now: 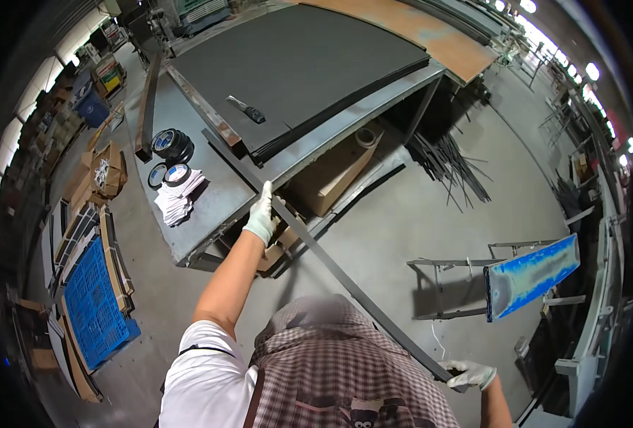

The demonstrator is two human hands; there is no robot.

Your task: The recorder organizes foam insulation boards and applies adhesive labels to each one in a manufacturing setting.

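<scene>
A long, narrow dark grey strip runs slantwise in front of me, from over the metal table down to my right side. My left hand, in a white glove, is closed around the strip near the table's front edge, thumb up along it. My right hand, gloved too, grips the strip close to its lower right end. On the table lies a stack of large dark grey sheets, with a box cutter on top. Rolls of black tape sit left of it, beside a pile of white labels or papers.
A brown bar lies at the table's left. Cardboard and a bundle of thin dark strips are below the table. To the right stands a blue-topped bench; at left, a blue pallet and an open carton.
</scene>
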